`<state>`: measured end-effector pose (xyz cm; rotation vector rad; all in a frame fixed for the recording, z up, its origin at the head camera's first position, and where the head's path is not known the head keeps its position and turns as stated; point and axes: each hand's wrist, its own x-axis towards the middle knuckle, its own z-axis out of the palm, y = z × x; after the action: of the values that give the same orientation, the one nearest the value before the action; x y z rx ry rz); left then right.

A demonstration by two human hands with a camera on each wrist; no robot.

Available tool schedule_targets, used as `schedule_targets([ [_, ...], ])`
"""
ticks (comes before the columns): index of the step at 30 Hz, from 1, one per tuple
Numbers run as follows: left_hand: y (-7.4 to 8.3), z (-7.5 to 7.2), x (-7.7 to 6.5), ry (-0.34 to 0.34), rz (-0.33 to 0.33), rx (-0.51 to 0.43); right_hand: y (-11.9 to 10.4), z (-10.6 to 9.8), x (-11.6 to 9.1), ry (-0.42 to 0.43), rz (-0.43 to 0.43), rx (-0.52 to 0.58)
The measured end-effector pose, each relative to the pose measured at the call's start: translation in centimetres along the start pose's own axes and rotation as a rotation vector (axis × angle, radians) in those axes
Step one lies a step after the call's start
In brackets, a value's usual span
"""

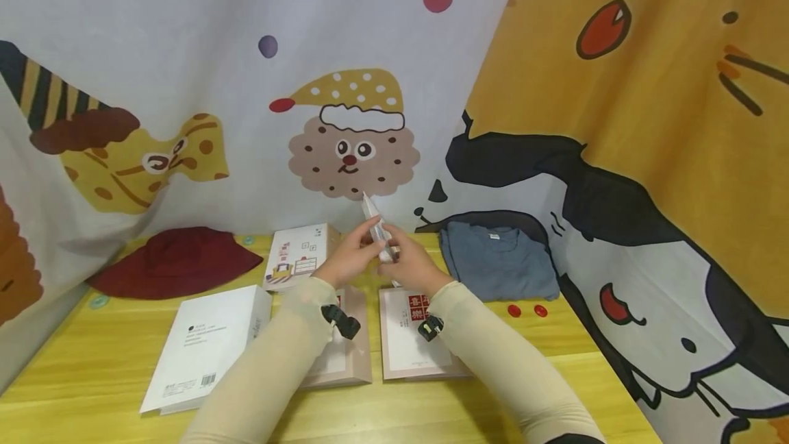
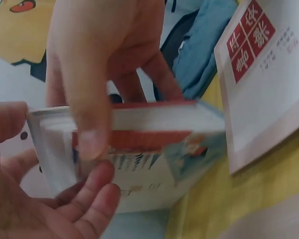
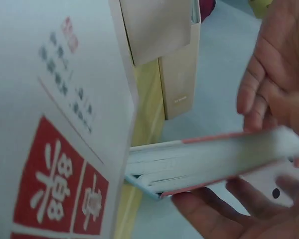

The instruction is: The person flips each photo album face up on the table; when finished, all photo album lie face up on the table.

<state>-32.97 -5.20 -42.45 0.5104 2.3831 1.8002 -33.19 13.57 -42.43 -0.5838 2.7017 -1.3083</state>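
Both hands hold a book upright above the middle of the table, its narrow edge turned toward the head camera. The left wrist view shows its white page edges and a cover with red and blue print. My left hand grips it from the left, with the thumb at the near edge. From the other side my right hand holds it, its thumb across one cover and its fingers behind. In the right wrist view the pages lie between the two covers.
On the yellow wooden table, a dark red hat, an illustrated white book and a folded blue shirt line the back. A white book and two pinkish books sit in front. Red buttons lie right; a printed curtain hangs behind.
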Motion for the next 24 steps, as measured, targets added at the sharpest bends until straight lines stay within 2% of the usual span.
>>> schedule_targets([
  [5, 0.1, 0.5, 0.1, -0.046, 0.039, -0.051, 0.1, 0.0, -0.1, 0.163, 0.022, 0.048],
  [9, -0.3, 0.7, 0.3, -0.086, 0.002, 0.015, 0.5, -0.3, -0.1, 0.231, 0.049, 0.055],
  [15, -1.6, 0.2, 0.9, -0.123, -0.104, 0.151, 1.4, -1.0, -0.2, 0.251, 0.132, 0.024],
  [19, -2.6, -0.6, 1.2, -0.137, -0.2, 0.252, 2.3, -1.3, -0.4, 0.246, 0.235, 0.046],
  [21, -2.9, -1.0, 1.2, -0.136, -0.242, 0.284, 2.7, -1.4, -0.5, 0.237, 0.285, 0.065],
  [24, -3.1, -1.4, 1.2, -0.133, -0.292, 0.299, 3.3, -1.7, -0.5, 0.226, 0.314, 0.027],
])
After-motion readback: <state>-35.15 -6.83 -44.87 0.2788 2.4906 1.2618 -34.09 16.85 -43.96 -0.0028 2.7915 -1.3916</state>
